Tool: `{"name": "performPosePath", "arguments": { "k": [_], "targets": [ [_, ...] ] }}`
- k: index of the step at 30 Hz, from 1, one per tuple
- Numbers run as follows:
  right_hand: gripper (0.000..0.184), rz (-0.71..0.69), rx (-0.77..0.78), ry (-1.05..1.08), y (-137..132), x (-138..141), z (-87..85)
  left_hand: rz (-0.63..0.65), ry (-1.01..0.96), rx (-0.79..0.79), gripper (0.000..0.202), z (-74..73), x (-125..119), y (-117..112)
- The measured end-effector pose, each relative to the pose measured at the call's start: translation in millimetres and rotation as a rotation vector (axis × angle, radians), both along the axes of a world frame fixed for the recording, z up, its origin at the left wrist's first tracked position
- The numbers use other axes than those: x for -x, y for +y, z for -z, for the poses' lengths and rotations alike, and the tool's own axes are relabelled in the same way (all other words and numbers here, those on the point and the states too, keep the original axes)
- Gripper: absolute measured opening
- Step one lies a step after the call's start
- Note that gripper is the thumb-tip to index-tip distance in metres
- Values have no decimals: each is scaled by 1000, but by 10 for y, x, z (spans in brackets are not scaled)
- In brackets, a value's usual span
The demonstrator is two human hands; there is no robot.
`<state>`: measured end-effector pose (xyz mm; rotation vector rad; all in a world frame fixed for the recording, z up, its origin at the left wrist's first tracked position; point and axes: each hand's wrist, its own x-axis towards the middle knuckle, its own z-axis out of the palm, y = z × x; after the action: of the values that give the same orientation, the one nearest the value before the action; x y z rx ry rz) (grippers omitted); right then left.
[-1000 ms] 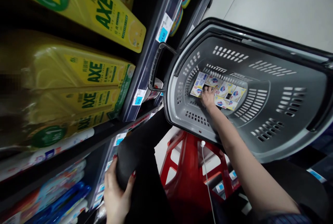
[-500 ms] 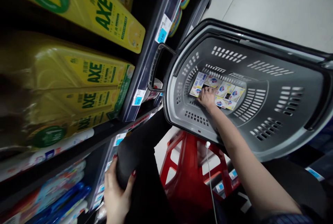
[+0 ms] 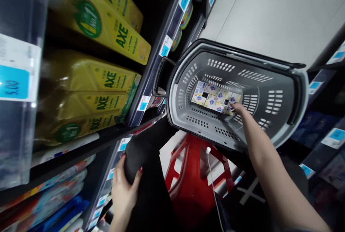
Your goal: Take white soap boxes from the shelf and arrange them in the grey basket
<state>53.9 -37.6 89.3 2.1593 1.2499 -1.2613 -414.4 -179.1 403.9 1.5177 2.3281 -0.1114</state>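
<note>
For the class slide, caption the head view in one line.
Right hand reaches soap boxes in grey basket; left hand grips knee.

Grey slotted basket (image 3: 269,81), yellow-and-white soap boxes (image 3: 212,97), red stool (image 3: 194,174)

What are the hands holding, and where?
The left hand grips the person's own knee. The right hand touches the boxes in the basket; a grip cannot be told.

A basket (image 3: 280,131) is set on a stool (image 3: 188,178), just right of the shelves (image 3: 151,91). Small boxes (image 3: 212,99) are laid flat on the basket's bottom, with the right hand (image 3: 237,108) placed at their right edge. Bottles (image 3: 102,91) are stacked on the shelves to the left. The left hand (image 3: 122,192) is rested on a knee (image 3: 137,156) below, before the lower shelf.
</note>
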Motion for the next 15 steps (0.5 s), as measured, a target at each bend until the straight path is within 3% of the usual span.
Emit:
{"name": "performPosePath", "arguments": {
  "k": [3,5,7,10,13,15],
  "targets": [
    [30,1,104,-23,-37,65,-227,12,-16,-19,76,8,-33,6],
    [31,-29,65,-41,-5,72,-523,8,-18,-13,76,12,-56,-1],
    [33,-68,-30,-48,-16,36,-963,12,-23,-8,76,13,-78,-14],
    [39,-116,-225,-69,-285,-27,-1819,18,-23,-3,74,12,-108,-45],
    [44,-115,-379,-183,-938,32,-2646,28,-23,14,73,5,-152,-76],
    [46,-47,-440,-343,-1497,177,-3016,51,-29,18,73,0,-205,-80]
  ]
}}
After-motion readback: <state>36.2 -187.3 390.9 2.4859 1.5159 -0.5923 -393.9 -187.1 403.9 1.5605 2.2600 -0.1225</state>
